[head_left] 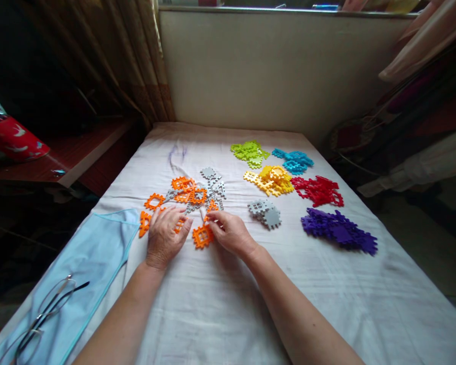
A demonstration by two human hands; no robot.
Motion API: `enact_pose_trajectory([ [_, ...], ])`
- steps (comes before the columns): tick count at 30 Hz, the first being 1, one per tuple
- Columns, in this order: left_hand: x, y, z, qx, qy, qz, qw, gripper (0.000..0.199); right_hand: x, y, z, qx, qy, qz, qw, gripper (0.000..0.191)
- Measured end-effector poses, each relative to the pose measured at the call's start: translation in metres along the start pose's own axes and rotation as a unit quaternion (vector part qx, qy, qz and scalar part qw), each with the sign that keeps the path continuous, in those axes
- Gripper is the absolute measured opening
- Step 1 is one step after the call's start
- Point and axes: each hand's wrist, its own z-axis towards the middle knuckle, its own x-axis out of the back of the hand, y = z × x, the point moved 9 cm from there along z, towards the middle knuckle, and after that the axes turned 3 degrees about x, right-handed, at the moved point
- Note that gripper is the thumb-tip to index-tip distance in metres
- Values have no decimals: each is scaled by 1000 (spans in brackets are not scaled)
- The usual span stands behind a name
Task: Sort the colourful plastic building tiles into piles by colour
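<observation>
Flat plastic interlocking tiles with toothed edges lie on the white sheet. My left hand (166, 235) rests palm down over some orange tiles, fingers stretched forward and thumb apart. An orange square tile (154, 201) lies just beyond its fingers. My right hand (231, 234) pinches an orange interlocking tile (212, 206), partly hidden by the fingers. Close by its fingertips is an orange window-like square tile (202, 236). Ahead of both hands, more orange tiles (183, 183) overlap a loose spread of grey tiles (215, 183).
Sorted piles lie to the right: grey (266, 213), yellow (271, 180), lime green (250, 153), blue (294, 161), red (319, 190) and purple (338, 230). At left, glasses (41, 319) lie on a light blue cloth (99, 253). A wall (251, 71) borders the far edge.
</observation>
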Motion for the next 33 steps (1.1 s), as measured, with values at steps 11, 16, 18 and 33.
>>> enact_pose_trajectory([
  [11,-46,45,-18,-109,-162,35,980,66,23,24,0,4,142,-122,982,38],
  [16,-39,48,-14,-102,-157,59,981,47,17,19,1,2,97,-196,976,27],
  [18,-34,45,-12,-93,-143,61,983,42,17,18,1,5,82,-208,975,21],
  [33,-35,39,-13,-113,-139,1,984,45,90,34,-6,-5,161,-265,951,9],
])
